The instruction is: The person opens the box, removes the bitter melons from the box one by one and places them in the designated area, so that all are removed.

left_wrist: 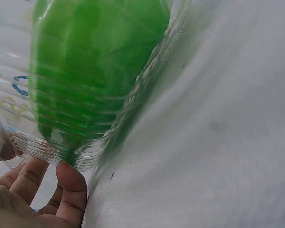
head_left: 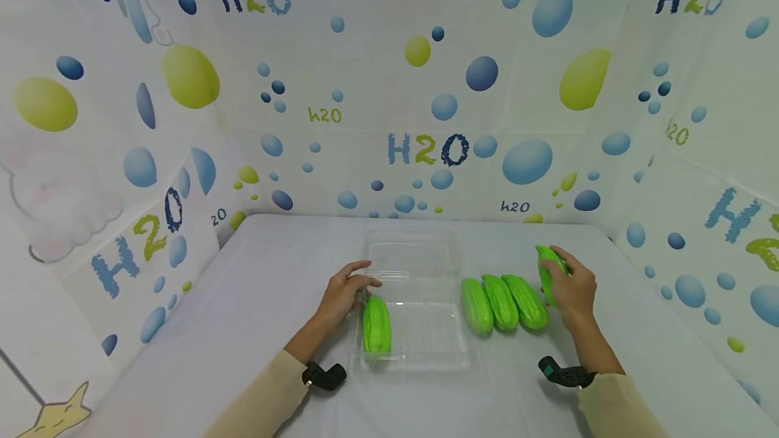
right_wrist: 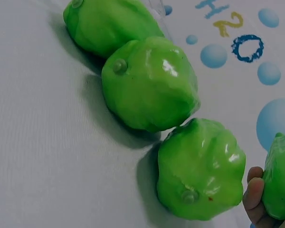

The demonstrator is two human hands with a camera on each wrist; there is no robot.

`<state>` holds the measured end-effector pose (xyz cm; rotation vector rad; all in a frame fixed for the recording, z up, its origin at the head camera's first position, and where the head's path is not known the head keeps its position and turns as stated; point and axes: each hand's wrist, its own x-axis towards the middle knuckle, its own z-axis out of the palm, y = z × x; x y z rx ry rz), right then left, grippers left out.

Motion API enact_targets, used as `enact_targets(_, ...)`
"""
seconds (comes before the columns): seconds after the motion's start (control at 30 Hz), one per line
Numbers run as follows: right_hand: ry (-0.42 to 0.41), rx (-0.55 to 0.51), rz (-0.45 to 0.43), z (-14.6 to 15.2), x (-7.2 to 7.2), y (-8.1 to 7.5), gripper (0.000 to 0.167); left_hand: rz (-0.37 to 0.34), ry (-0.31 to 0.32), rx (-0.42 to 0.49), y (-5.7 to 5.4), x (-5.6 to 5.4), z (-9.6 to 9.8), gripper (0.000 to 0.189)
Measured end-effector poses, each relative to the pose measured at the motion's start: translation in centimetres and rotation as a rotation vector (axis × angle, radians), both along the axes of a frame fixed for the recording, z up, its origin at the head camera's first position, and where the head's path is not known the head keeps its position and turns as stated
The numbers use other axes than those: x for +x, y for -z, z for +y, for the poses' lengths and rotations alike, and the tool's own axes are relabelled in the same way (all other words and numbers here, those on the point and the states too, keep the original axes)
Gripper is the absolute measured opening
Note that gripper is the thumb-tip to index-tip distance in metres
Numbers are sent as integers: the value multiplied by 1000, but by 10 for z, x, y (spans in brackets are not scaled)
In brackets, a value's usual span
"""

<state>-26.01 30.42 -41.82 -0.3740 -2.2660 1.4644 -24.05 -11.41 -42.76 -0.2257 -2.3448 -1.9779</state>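
Observation:
A clear plastic box [head_left: 420, 360] stands with its lid [head_left: 410, 252] folded back. One ribbed green gourd [head_left: 376, 330] lies lengthwise along its left side. My left hand [head_left: 343, 293] holds the box at its left edge. In the left wrist view, thumb and fingers [left_wrist: 71, 185] are against the clear ridged wall, close to the gourd's narrow end. My right hand [head_left: 572, 286] grips another green gourd [head_left: 546, 276], held tilted to the right of a row. That row has three gourds, the left one [head_left: 477, 306], the middle one [head_left: 501, 303] and the right one [head_left: 526, 301].
A white cloth covers the table [head_left: 274, 255]. Behind it and at the sides hangs a white curtain [head_left: 365, 73] printed with blue and yellow-green drops. The row of gourds stands just right of the box. Both wrists wear black straps, the left one [head_left: 324, 376] near the box.

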Motion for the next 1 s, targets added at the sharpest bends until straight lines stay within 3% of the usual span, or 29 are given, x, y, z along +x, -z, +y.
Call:
enact_targets(0.1,-24,-18,-6,3,0,3,51,-9,6,4,3,-2,-1,42)
enact_targets(0.33,-59,92,-50,8,-2,12,56,-7,-9,0,27,-20,-5,41)
enact_targets(0.6,-111,114,-113,14,-4,24,61,-2,1,0,29,-20,-6,41)
enact_targets(1.0,-275,226,-197,18,-4,31,60,-8,-1,-3,28,-21,-5,43)
